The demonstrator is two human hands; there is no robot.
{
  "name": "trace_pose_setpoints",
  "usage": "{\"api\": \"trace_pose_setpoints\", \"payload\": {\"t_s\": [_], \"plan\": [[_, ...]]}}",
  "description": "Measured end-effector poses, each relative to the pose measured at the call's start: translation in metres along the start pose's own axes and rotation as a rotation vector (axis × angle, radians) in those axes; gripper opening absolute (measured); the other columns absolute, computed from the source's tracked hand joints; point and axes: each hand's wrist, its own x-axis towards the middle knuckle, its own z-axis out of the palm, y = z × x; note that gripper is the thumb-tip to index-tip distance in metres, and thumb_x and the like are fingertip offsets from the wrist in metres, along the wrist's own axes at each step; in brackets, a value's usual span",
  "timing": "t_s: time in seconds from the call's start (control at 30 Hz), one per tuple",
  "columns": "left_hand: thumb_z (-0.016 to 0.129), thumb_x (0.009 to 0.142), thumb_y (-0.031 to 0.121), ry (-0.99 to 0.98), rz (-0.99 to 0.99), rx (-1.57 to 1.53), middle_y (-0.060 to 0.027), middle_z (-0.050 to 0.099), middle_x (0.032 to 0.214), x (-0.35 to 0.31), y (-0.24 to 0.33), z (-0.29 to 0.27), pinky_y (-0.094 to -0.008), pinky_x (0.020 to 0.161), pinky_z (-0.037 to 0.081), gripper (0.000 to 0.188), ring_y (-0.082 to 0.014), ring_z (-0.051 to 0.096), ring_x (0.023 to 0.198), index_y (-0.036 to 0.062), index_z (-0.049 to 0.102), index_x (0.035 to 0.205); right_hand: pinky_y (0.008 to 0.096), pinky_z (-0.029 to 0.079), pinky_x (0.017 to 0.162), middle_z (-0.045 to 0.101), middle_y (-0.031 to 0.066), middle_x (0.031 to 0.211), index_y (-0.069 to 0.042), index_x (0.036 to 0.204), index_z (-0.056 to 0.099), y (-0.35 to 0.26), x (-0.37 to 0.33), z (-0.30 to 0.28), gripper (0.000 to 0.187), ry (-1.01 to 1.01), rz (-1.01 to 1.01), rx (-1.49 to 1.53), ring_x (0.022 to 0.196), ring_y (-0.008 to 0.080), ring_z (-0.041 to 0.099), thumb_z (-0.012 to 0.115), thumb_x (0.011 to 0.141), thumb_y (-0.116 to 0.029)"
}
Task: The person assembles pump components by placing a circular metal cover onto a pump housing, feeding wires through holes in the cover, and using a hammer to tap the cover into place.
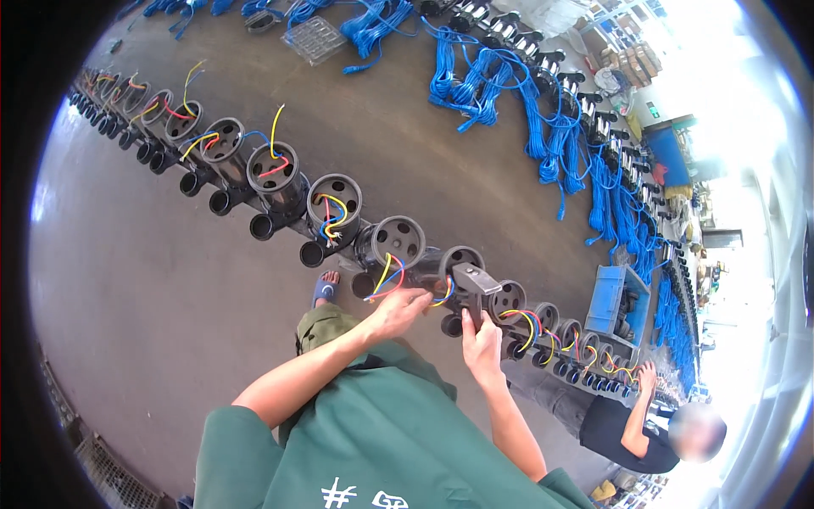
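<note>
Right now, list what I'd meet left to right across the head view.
Mesh crate, blue slipper, left hand, right hand holding a grey-and-black handheld tool, blue plastic crate.

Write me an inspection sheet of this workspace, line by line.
Surface: grey-brown floor, smooth-looking.
Work things: long row of black round housings, several with red, yellow and blue wires sticking out of their open ends.
Clutter: clear plastic tray on the floor; blue crate with dark parts in it, beyond the row.
Hands: right hand grips a grey-topped hand tool; left hand is by the wires next to it, pinch unclear.
Cables: bundled blue cables along a second row at upper right.
Surroundings: co-worker at right, one hand at the row; cardboard boxes behind.
</note>
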Motion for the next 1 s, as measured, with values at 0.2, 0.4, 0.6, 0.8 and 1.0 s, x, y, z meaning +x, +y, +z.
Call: {"api": "trace_pose_setpoints", "payload": {"t_s": [0.2,0.4,0.6,0.8,1.0], "plan": [[0.06,0.105,0.032,0.151,0.022,0.125,-0.0077,0.068,0.085,-0.019,0.031,0.011,-0.0333,0.057,0.055,0.034,-0.0181,0.066,0.059,-0.0012,0.063,0.112,0.0217,0.031,0.043,0.045,-0.0068,0.061,-0.006,0.088,0.055,-0.031,0.011,-0.063,0.037,-0.23,0.321,0.452,0.047,0.0023,0.039,0.057,0.108,-0.037],[0.075,0.085,0.009,0.506,0.718,0.795,-0.0111,0.06,0.083,-0.047,0.116,0.048,-0.0433,0.079,0.049,0.029,-0.0306,0.059,0.082,0.0006,0.062,0.109,0.0212,0.034,0.047,0.047,-0.0041,0.065,-0.003,0.092,0.056,-0.048,-0.028,-0.127,0.032,0.042,0.162,0.842,0.053,0.0031,0.041,0.051,0.11,-0.029],[0.062,0.098,0.058,-0.272,-0.539,-0.472,-0.0153,0.069,0.105,0.045,0.118,0.165,-0.0403,0.081,0.056,0.068,-0.0263,0.068,0.094,-0.0047,0.056,0.125,0.0239,0.035,0.044,0.045,-0.0022,0.062,-0.003,0.095,0.055,-0.016,-0.052,-0.151,0.047,0.286,0.213,0.923,0.048,0.0069,0.041,0.046,0.111,-0.047],[0.061,0.095,0.067,0.091,-0.681,-0.576,-0.0105,0.069,0.105,0.094,0.09,0.221,-0.0435,0.083,0.055,0.066,-0.0225,0.06,0.093,0.0115,0.058,0.131,0.0234,0.034,0.04,0.043,-0.0032,0.06,-0.005,0.093,0.056,0.006,-0.073,-0.138,0.046,0.276,0.347,0.874,0.045,0.0061,0.04,0.048,0.11,-0.048],[0.065,0.099,0.047,0.175,-0.71,-0.525,-0.0044,0.068,0.083,0.121,0.073,0.232,-0.0466,0.082,0.052,0.036,-0.0194,0.06,0.073,0.0105,0.063,0.102,0.0232,0.032,0.041,0.044,-0.0031,0.06,-0.005,0.091,0.057,0.014,-0.083,-0.127,0.047,0.272,0.392,0.875,0.046,0.0061,0.04,0.048,0.11,-0.047]]}}
